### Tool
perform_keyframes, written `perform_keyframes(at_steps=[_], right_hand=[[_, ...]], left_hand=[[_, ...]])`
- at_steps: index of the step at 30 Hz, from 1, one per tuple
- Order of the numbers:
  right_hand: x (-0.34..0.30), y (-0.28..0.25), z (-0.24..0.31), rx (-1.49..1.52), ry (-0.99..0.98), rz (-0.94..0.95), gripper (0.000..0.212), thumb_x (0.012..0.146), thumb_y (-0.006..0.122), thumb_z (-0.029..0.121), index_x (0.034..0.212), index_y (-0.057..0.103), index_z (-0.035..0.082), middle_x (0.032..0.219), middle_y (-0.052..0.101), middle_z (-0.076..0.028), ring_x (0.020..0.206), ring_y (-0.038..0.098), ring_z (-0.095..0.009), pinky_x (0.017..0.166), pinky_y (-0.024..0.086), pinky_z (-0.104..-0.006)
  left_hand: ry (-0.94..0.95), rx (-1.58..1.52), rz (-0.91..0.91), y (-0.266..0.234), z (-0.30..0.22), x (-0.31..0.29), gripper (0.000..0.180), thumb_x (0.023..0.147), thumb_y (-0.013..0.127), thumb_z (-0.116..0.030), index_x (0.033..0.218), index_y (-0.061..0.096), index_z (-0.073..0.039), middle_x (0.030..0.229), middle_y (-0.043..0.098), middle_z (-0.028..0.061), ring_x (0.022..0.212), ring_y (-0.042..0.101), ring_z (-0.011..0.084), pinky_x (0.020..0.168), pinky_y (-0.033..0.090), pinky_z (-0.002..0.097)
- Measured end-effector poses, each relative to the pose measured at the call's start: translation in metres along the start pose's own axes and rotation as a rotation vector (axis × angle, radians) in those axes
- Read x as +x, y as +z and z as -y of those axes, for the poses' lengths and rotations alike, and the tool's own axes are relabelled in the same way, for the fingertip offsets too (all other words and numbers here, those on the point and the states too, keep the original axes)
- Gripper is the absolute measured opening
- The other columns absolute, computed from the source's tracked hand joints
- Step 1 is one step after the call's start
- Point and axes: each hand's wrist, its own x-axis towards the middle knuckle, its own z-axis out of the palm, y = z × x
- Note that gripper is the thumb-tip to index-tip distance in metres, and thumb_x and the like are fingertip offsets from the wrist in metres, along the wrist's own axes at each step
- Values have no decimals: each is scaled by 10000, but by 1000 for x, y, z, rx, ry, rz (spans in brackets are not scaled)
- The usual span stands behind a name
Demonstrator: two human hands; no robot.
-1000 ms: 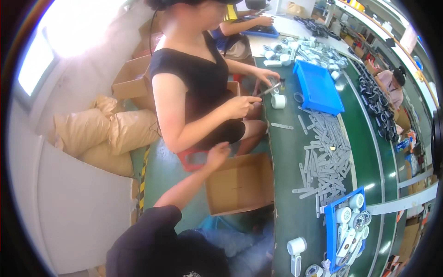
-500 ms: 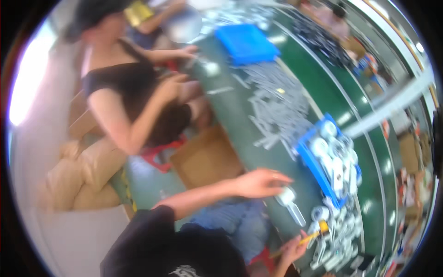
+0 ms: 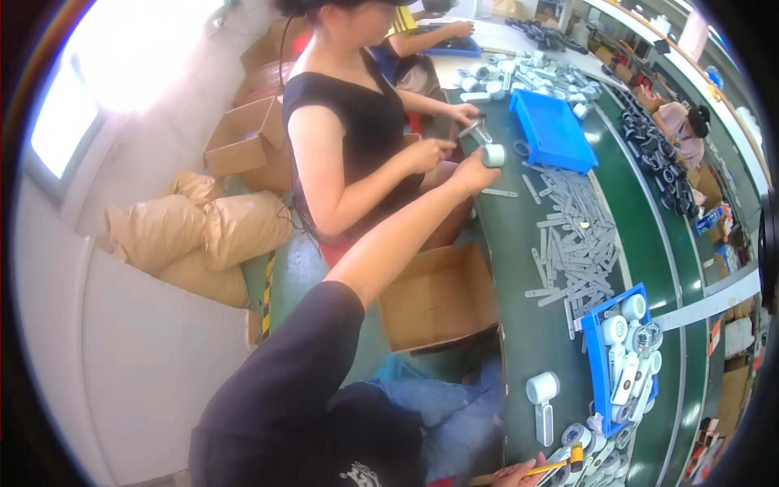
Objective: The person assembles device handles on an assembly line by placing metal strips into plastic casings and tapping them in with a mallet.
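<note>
My left hand (image 3: 475, 173) is stretched far forward, its fingers closed on the drum-shaped head of a pale green handheld device (image 3: 492, 155), close to a co-worker's hands. The co-worker's hand (image 3: 464, 114) is by a small handle-like piece. At the lower edge my right hand (image 3: 519, 474), partly cut off, grips a small mallet (image 3: 576, 457) with a yellow head and thin yellow handle. A second pale green device (image 3: 544, 402) with a round head lies on the green table (image 3: 519, 341), left of a pile of similar devices (image 3: 604, 463).
A blue tray (image 3: 599, 373) full of devices stands at right, another blue tray (image 3: 560, 134) farther off. Flat grey strips (image 3: 572, 243) lie heaped between them. An open cardboard box (image 3: 438, 300) is beside the table edge. A metal bar (image 3: 706, 302) crosses at right.
My left hand has moved from beside the pale green device near me to one by the co-worker. The nearer device now lies released on the table. My right hand still holds the mallet.
</note>
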Motion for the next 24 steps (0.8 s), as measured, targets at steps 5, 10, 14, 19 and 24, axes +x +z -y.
perform_keyframes(at_steps=[5, 10, 14, 19, 24], right_hand=[[11, -1, -25, -33, 11, -10, 322, 1098, 585, 168, 1324, 609, -61, 616, 516, -44, 489, 473, -115, 447, 395, -287], [10, 0, -13, -135, -133, -12, 321, 1097, 592, 185, 1280, 629, -76, 624, 530, -48, 497, 482, -126, 463, 411, -302], [8, -1, -6, -119, -113, -15, 319, 1097, 598, 192, 1243, 644, -88, 624, 543, -55, 493, 493, -136, 459, 411, -307], [7, 5, -1, -6, -53, 3, 318, 1094, 603, 183, 1268, 617, -82, 610, 537, -58, 477, 489, -132, 446, 400, -302], [8, 5, -4, 24, -25, 29, 314, 1097, 591, 168, 1303, 594, -69, 595, 522, -53, 458, 477, -126, 439, 392, -288]], left_hand=[[58, 133, 157, 29, 16, -48, 940, 909, 763, -357, 1580, 313, 125, 1343, 637, 374, 1259, 652, 460, 1084, 527, 470], [310, -2, 346, 73, -21, -179, 860, 965, 727, -250, 1651, 276, 8, 847, 734, 130, 778, 730, 277, 737, 583, 418], [308, -175, 495, 93, -36, -225, 870, 990, 744, -251, 1661, 246, -10, 889, 739, 91, 807, 727, 247, 757, 578, 383], [-7, -404, 14, 44, 3, -98, 922, 967, 730, -221, 1644, 183, 85, 957, 729, 105, 834, 708, 198, 732, 588, 352], [-27, -384, -114, 48, 31, -83, 903, 981, 696, -206, 1648, 170, 101, 961, 718, 99, 879, 689, 182, 813, 579, 337]])
